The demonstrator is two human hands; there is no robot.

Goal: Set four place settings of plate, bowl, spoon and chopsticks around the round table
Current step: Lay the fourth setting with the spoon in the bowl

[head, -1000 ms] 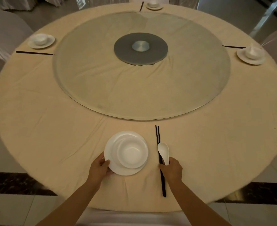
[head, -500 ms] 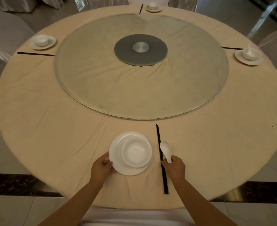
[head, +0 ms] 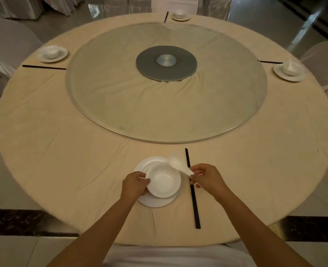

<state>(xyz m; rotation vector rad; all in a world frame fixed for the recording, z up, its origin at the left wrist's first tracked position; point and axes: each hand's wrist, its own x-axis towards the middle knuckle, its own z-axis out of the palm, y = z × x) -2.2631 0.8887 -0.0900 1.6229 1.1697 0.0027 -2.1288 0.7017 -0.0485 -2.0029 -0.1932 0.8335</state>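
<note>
At the near edge of the round table [head: 62,151] a white bowl [head: 164,183] sits on a white plate [head: 157,202]. My left hand [head: 135,185] grips the bowl's left rim. My right hand [head: 205,176] pinches the handle of a white spoon [head: 178,164], lifted and blurred over the bowl's far right rim. Black chopsticks [head: 193,193] lie just right of the plate, partly under my right hand. Three other settings stand around the table: a left setting [head: 52,53], a far setting [head: 180,16] and a right setting [head: 289,71], each with chopsticks beside it.
A large glass turntable [head: 120,105] with a grey hub [head: 166,63] fills the table's middle. Cloth-covered chairs stand around: a left chair [head: 5,41], a right chair [head: 325,60] and a far chair [head: 176,3]. Tiled floor [head: 14,249] lies below the near edge.
My right hand lifted the spoon off the cloth beside the chopsticks and swung it left over the bowl. My left hand moved from the plate's edge onto the bowl's rim.
</note>
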